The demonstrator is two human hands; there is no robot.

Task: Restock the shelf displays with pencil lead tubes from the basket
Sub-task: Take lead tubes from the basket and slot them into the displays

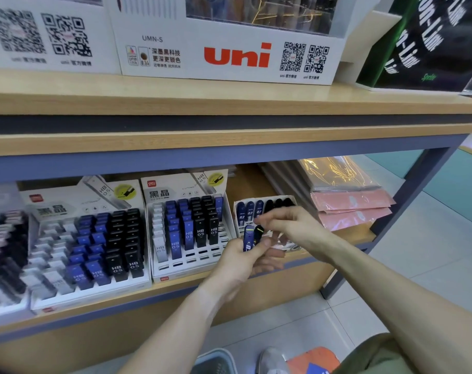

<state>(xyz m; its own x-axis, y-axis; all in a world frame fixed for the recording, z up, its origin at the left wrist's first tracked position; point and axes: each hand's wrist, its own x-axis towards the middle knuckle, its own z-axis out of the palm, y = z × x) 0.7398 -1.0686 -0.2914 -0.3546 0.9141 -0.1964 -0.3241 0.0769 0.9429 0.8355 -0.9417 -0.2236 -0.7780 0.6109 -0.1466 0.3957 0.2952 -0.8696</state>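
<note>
A grey basket (216, 360) sits at six o'clock on the floor. Above it, the left hand (245, 263) grips a small bunch of pencil lead tubes (252, 236). The right hand (288, 225), fingers narrowly pinched, hovers at two o'clock over a small display box (238, 209). Best to lift one tube, match its colour row, and seat it upright.

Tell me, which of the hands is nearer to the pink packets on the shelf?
Right. The right hand hovers over the small display box, just left of the pink packets. The left hand, gripping lead tubes, sits lower and further left.
</note>
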